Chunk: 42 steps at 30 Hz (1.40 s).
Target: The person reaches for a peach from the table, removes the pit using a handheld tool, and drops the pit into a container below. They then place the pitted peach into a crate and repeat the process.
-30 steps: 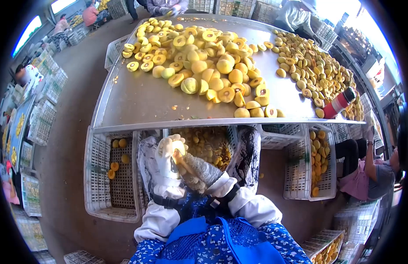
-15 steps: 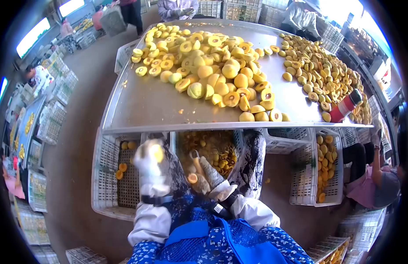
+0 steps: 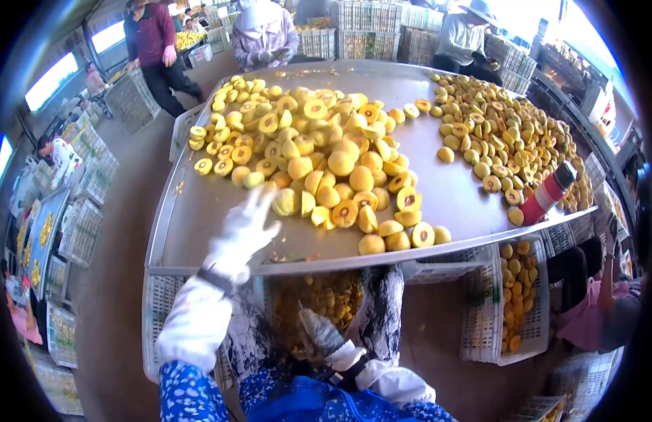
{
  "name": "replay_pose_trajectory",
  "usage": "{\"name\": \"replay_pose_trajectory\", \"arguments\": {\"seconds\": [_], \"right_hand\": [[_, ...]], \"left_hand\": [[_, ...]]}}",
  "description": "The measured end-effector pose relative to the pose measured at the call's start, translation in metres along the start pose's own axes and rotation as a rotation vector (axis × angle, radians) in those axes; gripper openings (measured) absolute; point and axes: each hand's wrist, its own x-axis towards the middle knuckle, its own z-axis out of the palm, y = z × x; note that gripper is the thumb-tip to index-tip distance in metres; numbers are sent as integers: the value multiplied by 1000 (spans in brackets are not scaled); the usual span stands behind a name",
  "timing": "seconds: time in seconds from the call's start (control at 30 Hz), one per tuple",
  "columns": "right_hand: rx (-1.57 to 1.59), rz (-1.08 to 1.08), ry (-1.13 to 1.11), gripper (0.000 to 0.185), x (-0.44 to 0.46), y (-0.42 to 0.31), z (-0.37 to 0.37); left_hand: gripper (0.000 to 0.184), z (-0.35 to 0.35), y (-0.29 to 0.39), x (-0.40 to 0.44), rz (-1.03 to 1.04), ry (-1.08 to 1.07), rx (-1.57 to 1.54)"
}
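Observation:
My left hand (image 3: 247, 226), in a white glove, reaches over the metal table (image 3: 199, 239) with its fingers spread and nothing in them. Its fingertips are close to a greenish fruit (image 3: 285, 202) at the near left edge of the heap of yellow fruit (image 3: 305, 141), whole and halved. Low over my lap is my right hand (image 3: 320, 334), in a greyish glove. A thin tool tip seems to stick out beside it, but its fingers and what they hold are too unclear to tell. Beneath, a crate of fruit pieces (image 3: 326, 292) stands between my knees.
A second fruit heap (image 3: 509, 133) and a red bottle (image 3: 549, 193) are on the table's right side. Crates stand below, one holding fruit halves (image 3: 519, 288). Two people sit beyond the table, another at the right; a person (image 3: 154, 49) walks at the upper left.
My left hand has moved from my lap up over the table and no longer holds the yellow fruit. My right hand stays low. The view has tilted upward, and the walking person shows more fully.

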Motion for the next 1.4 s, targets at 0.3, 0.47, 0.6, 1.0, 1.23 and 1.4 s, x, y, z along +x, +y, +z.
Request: {"name": "replay_pose_trajectory", "arguments": {"seconds": [0.3,0.47,0.6,1.0,1.23,1.4], "right_hand": [[54,-152,102,30,5,9,-31],[-91,-143,121,27,-5,-6,-11],[18,-406,42,15,17,13,-16],[-1201,-964,221,25,-19,-47,48],[-1324,-591,335,28,-15,-39,62],[-1380,-552,317,22,0,-7,55]], "left_hand": [[75,53,-11,63,-138,-437,46],[62,61,-60,18,-210,-307,-531],[46,42,-58,-31,-416,-153,-1478],[61,68,11,-136,-410,87,-2526],[51,56,40,-152,-533,279,-2234],[47,74,46,-162,-676,434,-2169]]}}
